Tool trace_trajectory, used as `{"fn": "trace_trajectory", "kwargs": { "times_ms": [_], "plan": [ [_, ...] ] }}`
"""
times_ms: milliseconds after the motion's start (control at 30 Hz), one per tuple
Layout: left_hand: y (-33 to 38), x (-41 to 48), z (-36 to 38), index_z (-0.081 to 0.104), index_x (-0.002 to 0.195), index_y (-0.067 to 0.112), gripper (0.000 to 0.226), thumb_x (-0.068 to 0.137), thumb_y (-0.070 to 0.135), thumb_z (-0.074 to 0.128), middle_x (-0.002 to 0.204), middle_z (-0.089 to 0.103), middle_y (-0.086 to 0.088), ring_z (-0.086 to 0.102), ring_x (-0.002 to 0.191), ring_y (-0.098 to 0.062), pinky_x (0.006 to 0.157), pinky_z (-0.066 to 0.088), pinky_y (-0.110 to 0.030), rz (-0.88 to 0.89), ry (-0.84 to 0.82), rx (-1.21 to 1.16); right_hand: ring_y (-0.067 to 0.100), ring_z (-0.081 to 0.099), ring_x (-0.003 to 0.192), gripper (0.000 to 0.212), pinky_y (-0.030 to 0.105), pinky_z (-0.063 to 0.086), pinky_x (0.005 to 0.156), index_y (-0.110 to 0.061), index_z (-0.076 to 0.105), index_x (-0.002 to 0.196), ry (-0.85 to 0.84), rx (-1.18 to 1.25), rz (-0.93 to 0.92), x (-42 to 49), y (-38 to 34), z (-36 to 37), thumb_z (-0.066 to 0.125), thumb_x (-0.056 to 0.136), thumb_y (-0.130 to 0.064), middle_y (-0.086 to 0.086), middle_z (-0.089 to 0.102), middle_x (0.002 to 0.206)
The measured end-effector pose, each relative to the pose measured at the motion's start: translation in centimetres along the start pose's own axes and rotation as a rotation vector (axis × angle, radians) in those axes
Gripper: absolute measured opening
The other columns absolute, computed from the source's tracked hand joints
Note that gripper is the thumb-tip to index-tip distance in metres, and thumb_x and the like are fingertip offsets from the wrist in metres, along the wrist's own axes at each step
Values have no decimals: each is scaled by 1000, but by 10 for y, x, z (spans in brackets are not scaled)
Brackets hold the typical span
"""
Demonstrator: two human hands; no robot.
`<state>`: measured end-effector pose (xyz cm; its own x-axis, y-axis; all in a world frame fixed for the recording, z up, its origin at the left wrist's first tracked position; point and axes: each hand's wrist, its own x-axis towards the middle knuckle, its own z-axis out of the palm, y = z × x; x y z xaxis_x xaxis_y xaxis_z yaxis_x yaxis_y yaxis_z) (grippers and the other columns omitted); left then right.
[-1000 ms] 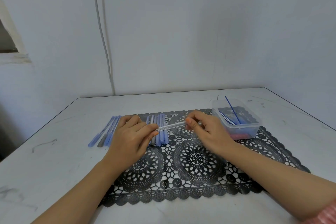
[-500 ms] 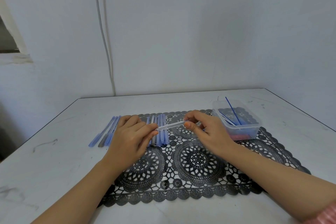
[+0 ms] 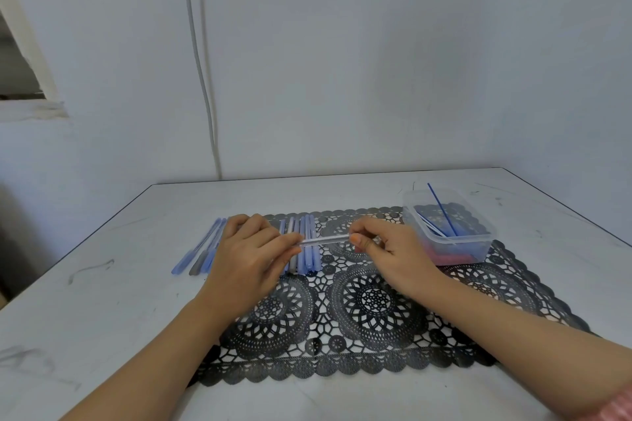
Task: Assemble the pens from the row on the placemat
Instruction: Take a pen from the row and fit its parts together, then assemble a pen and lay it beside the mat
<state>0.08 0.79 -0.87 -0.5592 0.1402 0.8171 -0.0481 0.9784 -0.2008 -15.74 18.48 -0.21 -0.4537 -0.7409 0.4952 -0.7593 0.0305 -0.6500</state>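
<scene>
**Two hands hold a clear pen tube over the mat**

A person holds a clear pen tube (image 3: 325, 240) with both hands. The left hand (image 3: 249, 256) pinches the left end of the tube with its curled fingers and thumb. The right hand (image 3: 383, 249) pinches the right end between its thumb and first finger. The tube lies sideways between the hands, a little higher on the right. It is up in the air, just above the row of pens (image 3: 307, 256).

The row of pens lies on the far left part of a black lacy placemat (image 3: 372, 301). The pens are blue, with a grey one among them, and they lie side by side. The left hand hides part of the row.

More pens (image 3: 200, 251) lie on the white tabletop (image 3: 102, 301), just past the left edge of the placemat.

A clear plastic box (image 3: 478, 243) sits on the far right corner of the placemat, near the right hand. A thin blue stick (image 3: 441, 208) leans up out of the box. Some red things (image 3: 448, 255) lie at the bottom, too blurry to tell what they are.

A grey cable (image 3: 201, 79) runs down the wall behind the tabletop.
</scene>
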Motion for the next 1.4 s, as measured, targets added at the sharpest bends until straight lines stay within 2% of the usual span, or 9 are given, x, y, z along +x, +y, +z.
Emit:
{"fn": "trace_trajectory", "kwargs": {
  "times_ms": [100,167,300,400,533,667,800,1267,1400],
  "plan": [
    [-3,-2,1,72,93,17,24,92,32,54,76,65,9,50,77,-14,80,32,-30,-52,-10,8,11,58,80,15,26,46,71,-21,62,104,-32,-64,-13,-2,1,6,52,94,-24,-4,65,88],
    [-5,-2,1,71,93,16,25,91,33,52,76,66,9,50,77,-12,79,30,-29,-139,-4,18,10,53,103,36,30,44,90,-20,52,127,-146,-198,5,-4,1,9,46,95,-36,-2,59,116],
    [-14,-3,-1,73,89,16,27,86,33,52,71,66,9,52,74,-11,78,29,-30,-375,77,49,12,15,141,89,31,17,115,-21,10,149,-416,-448,41,-9,2,15,19,78,-73,-1,17,155],
    [-26,-5,-5,73,86,18,27,87,36,52,73,68,5,57,79,-18,77,28,-33,-601,53,103,12,-4,144,106,34,6,118,-19,-5,149,-503,-580,56,-9,9,20,4,65,-84,-2,-5,157],
    [-50,-12,-13,73,94,20,23,93,32,54,90,70,-1,57,95,-26,83,31,-39,-943,-15,153,13,-8,143,109,33,-1,116,-17,-3,149,-548,-657,68,-7,12,23,1,63,-84,-1,-8,156],
    [-75,-27,-18,73,83,20,28,91,31,48,71,62,1,54,81,-26,81,30,-37,-1195,-148,234,13,-7,143,116,33,-1,116,-18,-2,149,-555,-683,55,-7,11,24,-6,57,-88,-1,-8,157],
    [-90,-43,-17,73,81,22,26,89,30,49,75,66,-2,55,78,-25,87,32,-37,-1367,-295,279,12,-6,143,124,31,-2,115,-19,-2,149,-555,-687,52,-6,12,25,-13,50,-92,-2,-7,157],
    [-93,-51,-9,72,83,30,28,91,40,48,82,69,6,56,86,-20,84,28,-35,-1368,-435,212,12,-5,143,115,31,0,116,-20,-2,149,-561,-708,55,-5,11,25,-5,57,-90,-3,-6,157],
    [-91,-50,-8,62,57,22,42,92,37,47,65,64,3,56,74,-20,79,25,-34,-1367,-413,190,12,-5,143,121,31,0,116,-20,-2,149,-564,-712,56,-5,11,24,-10,52,-91,-3,-6,156]
  ]
}}
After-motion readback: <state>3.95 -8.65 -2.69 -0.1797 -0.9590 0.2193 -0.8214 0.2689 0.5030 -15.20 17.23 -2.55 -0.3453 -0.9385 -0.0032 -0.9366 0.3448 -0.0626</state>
